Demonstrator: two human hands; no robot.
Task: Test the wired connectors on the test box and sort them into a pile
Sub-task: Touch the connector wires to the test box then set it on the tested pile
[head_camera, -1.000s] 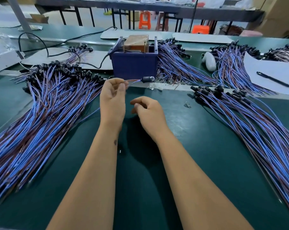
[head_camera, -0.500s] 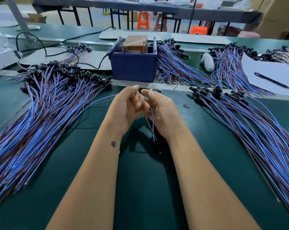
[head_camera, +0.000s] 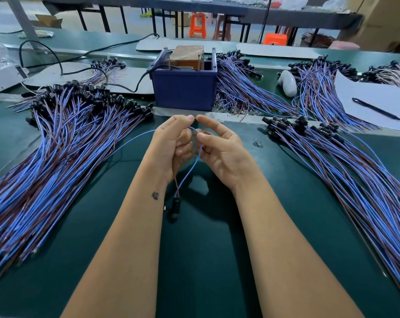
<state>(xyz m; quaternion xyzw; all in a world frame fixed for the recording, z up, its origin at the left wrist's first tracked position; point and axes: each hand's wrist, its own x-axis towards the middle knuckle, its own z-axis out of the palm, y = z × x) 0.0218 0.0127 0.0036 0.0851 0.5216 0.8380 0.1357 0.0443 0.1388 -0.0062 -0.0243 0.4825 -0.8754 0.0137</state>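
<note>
Since one second ago, the two hands have come together in the middle of the frame, and the black connector (head_camera: 175, 206), which was then held out near the blue box (head_camera: 185, 88), now hangs low between the forearms on its blue and brown wire (head_camera: 190, 173).

The task seems to be well along but not finished. A big pile (head_camera: 63, 143) of wired connectors lies on the left part of the green counter (head_camera: 208, 260), and another pile (head_camera: 355, 161) lies on the right part. More bundles rest in the upper part of the frame, behind and beside the box. Which pile is tested and which one waits, the picture does not tell. The wire in hand is in no pile yet.

The left hand (head_camera: 169, 148) has its fingers curled, and the wire runs through them; its grip is closed around the wire. The right hand (head_camera: 219, 150) pinches the same wire between thumb and fingers, while its forefinger points forward, almost touching the left fingertips. A loop of the wire goes out to the left over the counter.
</note>
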